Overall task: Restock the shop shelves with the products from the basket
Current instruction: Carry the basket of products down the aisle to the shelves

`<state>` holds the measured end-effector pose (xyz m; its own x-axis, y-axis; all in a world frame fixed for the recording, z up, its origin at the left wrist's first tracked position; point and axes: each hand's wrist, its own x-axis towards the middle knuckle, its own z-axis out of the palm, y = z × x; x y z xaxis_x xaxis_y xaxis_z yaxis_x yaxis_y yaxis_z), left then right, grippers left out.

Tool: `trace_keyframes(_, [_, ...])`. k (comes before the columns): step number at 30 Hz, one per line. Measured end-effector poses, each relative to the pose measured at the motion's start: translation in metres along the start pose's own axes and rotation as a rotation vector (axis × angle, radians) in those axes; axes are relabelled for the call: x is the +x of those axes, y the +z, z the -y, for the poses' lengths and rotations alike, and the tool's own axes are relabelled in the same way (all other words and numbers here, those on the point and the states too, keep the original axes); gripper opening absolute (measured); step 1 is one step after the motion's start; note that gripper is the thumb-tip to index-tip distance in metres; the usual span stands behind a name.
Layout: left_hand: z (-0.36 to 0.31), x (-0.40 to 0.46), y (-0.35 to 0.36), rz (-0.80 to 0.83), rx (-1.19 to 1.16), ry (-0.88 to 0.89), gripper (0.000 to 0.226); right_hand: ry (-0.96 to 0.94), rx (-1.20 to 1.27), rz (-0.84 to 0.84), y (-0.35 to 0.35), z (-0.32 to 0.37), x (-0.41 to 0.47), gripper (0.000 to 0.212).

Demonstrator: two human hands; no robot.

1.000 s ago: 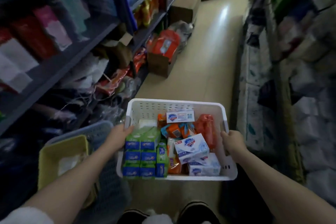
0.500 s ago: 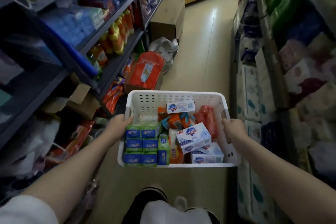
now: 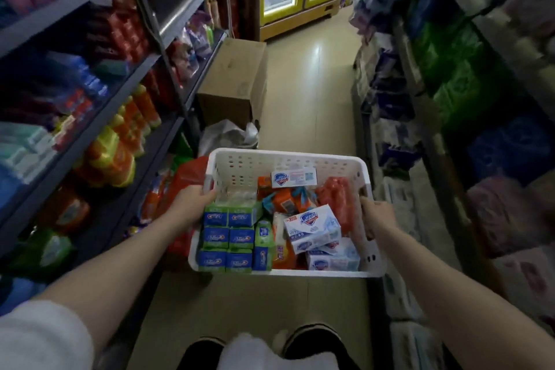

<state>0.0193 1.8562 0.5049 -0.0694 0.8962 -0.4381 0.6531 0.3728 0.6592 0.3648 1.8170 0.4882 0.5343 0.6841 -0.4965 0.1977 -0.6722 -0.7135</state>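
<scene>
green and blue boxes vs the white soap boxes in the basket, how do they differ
The green and blue boxes sit in tidy rows on the left side of the basket; the white soap boxes lie tilted and piled on the right. The soap boxes look larger, with a shield logo. Both are small cartons.

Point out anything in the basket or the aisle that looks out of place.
In the basket, a white soap box lies tilted on the others, unlike the neatly stacked green-and-blue boxes. A cardboard box and crumpled bag sit on the aisle floor.

Perforated white plastic basket (image 3: 240, 166); glossy tiled floor (image 3: 309, 93); matt cardboard box (image 3: 237, 78).
</scene>
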Motion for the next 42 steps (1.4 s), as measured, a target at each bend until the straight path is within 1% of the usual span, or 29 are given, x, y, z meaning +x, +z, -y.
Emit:
trace_keyframes(2, [-0.037, 0.053, 0.000, -0.025, 0.029, 0.008, 0.038, -0.005, 0.006, -0.007, 0.003, 0.034, 0.051, 0.032])
trace_keyframes(5, [-0.087, 0.140, 0.010, -0.039, 0.001, 0.012, 0.033, -0.024, 0.010, -0.041, 0.014, 0.081, 0.144, 0.036])
trace_keyframes(7, [-0.114, 0.195, 0.017, -0.049, -0.003, -0.016, 0.031, -0.024, -0.030, -0.047, 0.022, 0.113, 0.206, 0.036])
trace_keyframes(11, [-0.172, 0.293, 0.016, -0.073, 0.028, -0.075, 0.039, -0.050, -0.062, 0.025, 0.032, 0.198, 0.318, 0.034])
trace_keyframes(14, [-0.219, 0.360, 0.003, -0.089, 0.021, -0.113, 0.043, -0.084, -0.077, 0.054, 0.039, 0.270, 0.383, 0.035])
trace_keyframes(18, [-0.259, 0.461, -0.021, -0.140, -0.036, -0.175, 0.042, -0.125, -0.141, 0.108, 0.067, 0.364, 0.473, 0.033])
trace_keyframes(22, [-0.288, 0.579, -0.036, -0.159, -0.089, -0.186, 0.039, -0.138, -0.167, 0.158, 0.117, 0.438, 0.571, 0.035])
trace_keyframes(25, [-0.315, 0.663, -0.055, -0.114, -0.146, -0.227, 0.034, -0.116, -0.206, 0.162, 0.153, 0.496, 0.635, 0.039])
trace_keyframes(28, [-0.343, 0.733, -0.085, -0.096, -0.117, -0.261, 0.030, -0.124, -0.219, 0.182, 0.182, 0.570, 0.691, 0.040])
trace_keyframes(32, [-0.376, 0.812, -0.119, -0.134, -0.071, -0.309, 0.041, -0.176, -0.222, 0.253, 0.224, 0.657, 0.763, 0.036])
trace_keyframes(36, [-0.380, 0.894, -0.120, -0.195, -0.192, -0.418, 0.036, -0.223, -0.296, 0.365, 0.295, 0.726, 0.856, 0.035])
trace_keyframes(39, [-0.370, 0.955, -0.102, -0.267, -0.392, -0.577, 0.026, -0.272, -0.432, 0.491, 0.363, 0.772, 0.927, 0.034])
trace_keyframes(42, [-0.371, 0.987, -0.088, -0.307, -0.539, -0.727, 0.021, -0.319, -0.563, 0.628, 0.422, 0.810, 0.967, 0.035])
